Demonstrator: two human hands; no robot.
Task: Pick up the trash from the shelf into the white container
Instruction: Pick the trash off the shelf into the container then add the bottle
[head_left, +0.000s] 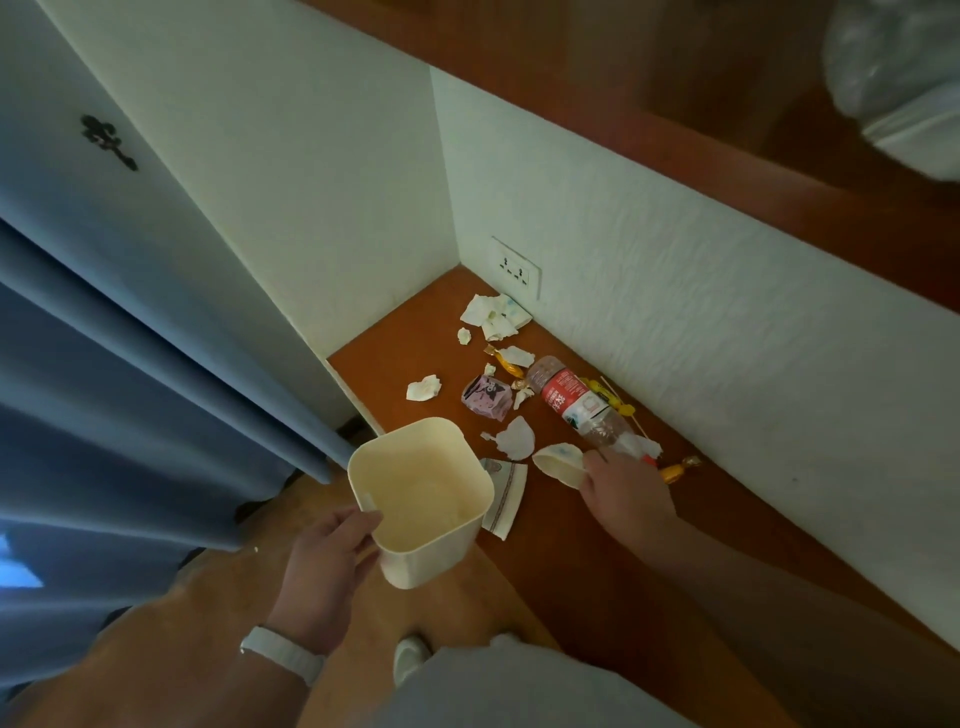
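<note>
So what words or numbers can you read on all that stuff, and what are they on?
None can be read for sure.
Plastic bottle: red label with white characters, too blurred to read.
Pink wrapper: a cartoon picture, no readable words.
Striped paper napkin: a small print, too small to tell.
White container: no writing visible.

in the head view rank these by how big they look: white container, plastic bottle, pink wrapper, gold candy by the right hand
1. white container, though it is nearest the camera
2. plastic bottle
3. pink wrapper
4. gold candy, partly hidden by the right hand
</note>
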